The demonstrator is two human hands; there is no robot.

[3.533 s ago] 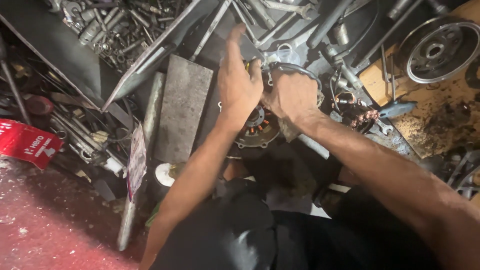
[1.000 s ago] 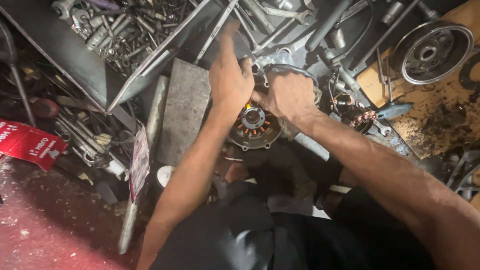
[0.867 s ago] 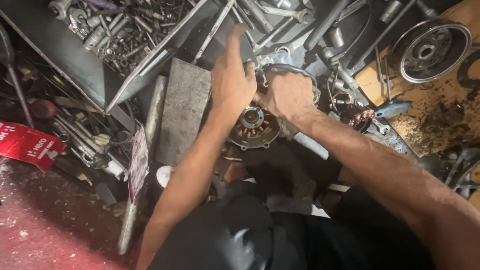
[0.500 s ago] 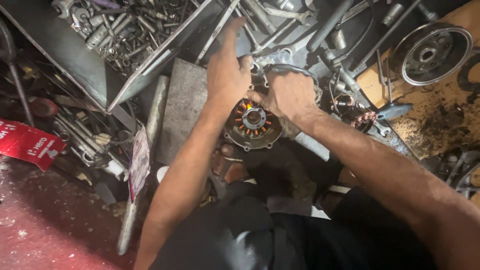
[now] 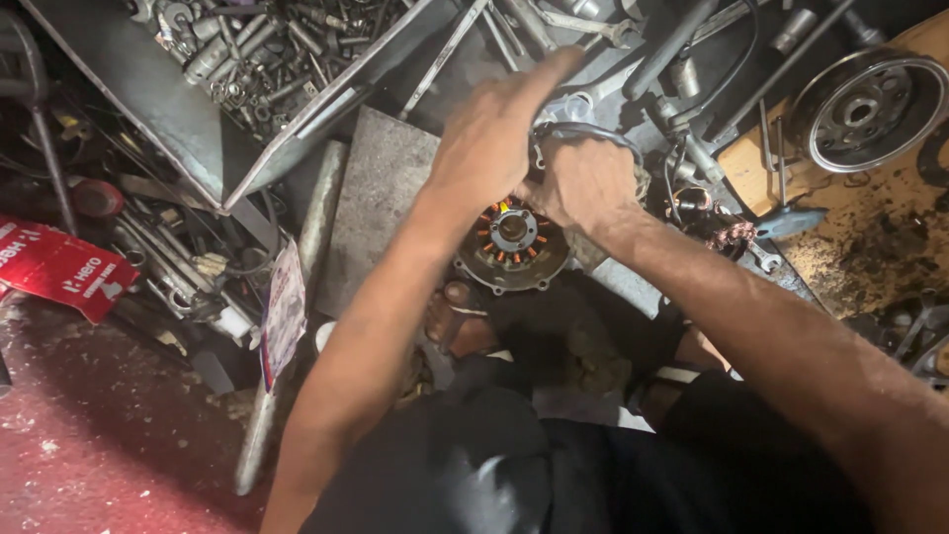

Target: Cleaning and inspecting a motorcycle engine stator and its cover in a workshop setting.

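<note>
Gripping the upper edge of a round stator [image 5: 511,245] with copper-wound poles, the right hand [image 5: 585,186] is closed on the part, a grey cable looping over its knuckles. Left hand [image 5: 491,138] lies just beside it, fingers extended and spread loosely, touching the stator's top; whether it grips cannot be told. Stator sits on the cluttered floor between a flat metal plate [image 5: 381,203] and a flywheel [image 5: 866,109]. A tray of bolts [image 5: 252,54] lies upper left.

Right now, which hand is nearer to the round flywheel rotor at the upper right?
The right hand. It grips the stator housing, closer to the flywheel rotor; the left hand lies on its far side, further left.
</note>
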